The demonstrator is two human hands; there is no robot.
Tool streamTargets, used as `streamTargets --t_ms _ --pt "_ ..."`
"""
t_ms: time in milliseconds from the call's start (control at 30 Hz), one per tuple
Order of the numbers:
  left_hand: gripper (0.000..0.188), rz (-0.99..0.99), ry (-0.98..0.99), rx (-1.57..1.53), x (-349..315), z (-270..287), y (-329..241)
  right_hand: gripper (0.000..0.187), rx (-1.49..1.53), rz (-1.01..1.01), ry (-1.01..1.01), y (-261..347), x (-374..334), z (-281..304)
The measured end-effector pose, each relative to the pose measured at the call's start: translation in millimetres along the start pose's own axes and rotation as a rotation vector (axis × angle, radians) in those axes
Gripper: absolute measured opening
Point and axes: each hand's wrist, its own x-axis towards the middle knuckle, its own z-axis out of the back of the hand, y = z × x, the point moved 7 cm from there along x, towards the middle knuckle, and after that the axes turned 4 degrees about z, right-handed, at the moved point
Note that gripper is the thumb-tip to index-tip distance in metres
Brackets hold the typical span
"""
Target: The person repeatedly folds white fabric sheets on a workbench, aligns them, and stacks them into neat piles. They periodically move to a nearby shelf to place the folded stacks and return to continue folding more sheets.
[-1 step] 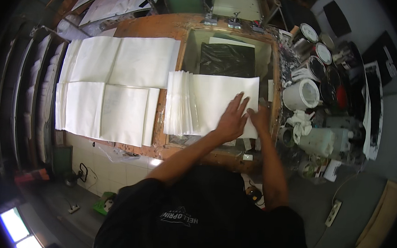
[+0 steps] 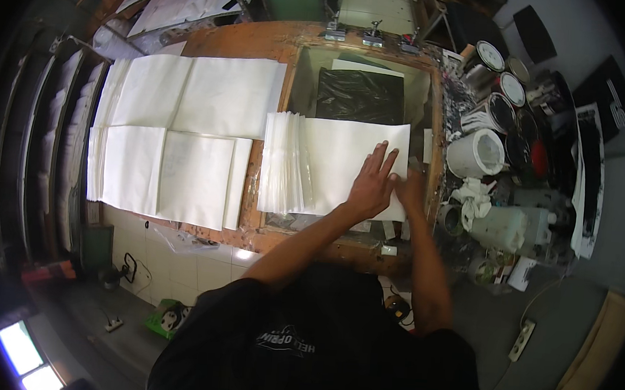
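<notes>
1. Left hand (image 2: 373, 186) is flat on top of the white sheet stack (image 2: 329, 163), fingers spread, palm pressing down. It's not gripping anything, just resting on the top sheet near its right edge.
2. Right hand (image 2: 409, 187) sits just beside the left one, at the stack's right edge. It's blurry, so I can't tell if it's pinching a sheet corner or just touching it.
3. The stack sits directly under both hands, fanned out toward the far left side so the edges stagger.
4. Handling guess: the sheets look thin and floppy, light one at a time, probably a bit slick against each other, so the pile could slide. I'd take a sheet by a corner or the right edge.
5. Beyond the fingertips there's a dark screen panel (image 2: 359, 95) set in the wooden frame (image 2: 436, 142).
6. Out past the right hand: paint cans (image 2: 497, 88) and a white bucket (image 2: 476, 153).
7. Well to the left of the left hand, more white sheets (image 2: 186, 135) lie laid out in rows.
</notes>
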Motion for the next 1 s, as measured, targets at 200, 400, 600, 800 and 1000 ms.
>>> streamTargets --t_ms 200,400,600,800,1000 --pt "0.065 0.270 0.044 0.698 1 -10 98 0.031 0.011 -0.216 0.123 35 -1 5" --pt "0.060 0.079 -0.295 0.355 -21 77 133 0.029 0.005 -0.236 0.128 17 -5 -5" --pt "0.055 0.106 -0.324 0.324 -48 74 163 0.031 -0.110 -0.138 0.147 10 -9 -12" --pt "0.059 0.336 0.076 0.855 -35 47 147 0.041 -0.056 -0.158 0.180 17 -2 -12" --pt "0.111 0.937 -0.434 0.496 -61 163 131 0.049 -0.095 -0.206 0.192 -23 4 -17"
